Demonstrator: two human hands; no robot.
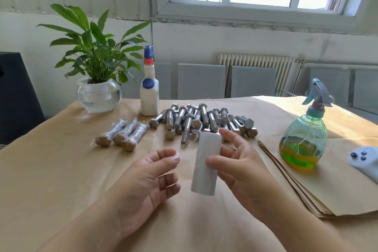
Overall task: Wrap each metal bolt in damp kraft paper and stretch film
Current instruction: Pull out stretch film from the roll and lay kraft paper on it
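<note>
I see the right hand point(243, 168) holding the film roll point(206, 163) upright over the middle of the table point(51, 170); the thumb presses the roll's front and the fingers curl behind it. The left hand point(151, 178) sits just beside the roll, palm turned toward it, fingers loosely bent. A clear edge of film seems caught at its fingertips, but I cannot tell for certain whether it pinches anything. The two hands do not touch each other.

Beyond the roll, the bare bolts point(202, 120) lie in a loose heap at mid-table, heads and threads pointing various ways. To the left of the heap, three wrapped bolts point(122, 135) lie side by side, brown paper showing under shiny film.

On my right, a stack of kraft sheets point(306, 180) lies flat, its edges fanned slightly. The spray bottle point(304, 139) stands upright at the stack's far end, holding yellow-green liquid in its lower part. A pale controller point(364, 159) lies near the right edge.

At the far left a plant point(96, 57) stands in a glass bowl of water, and a white bottle point(149, 92) with blue caps stands upright between it and the bolt heap. The table is covered with brown paper.
</note>
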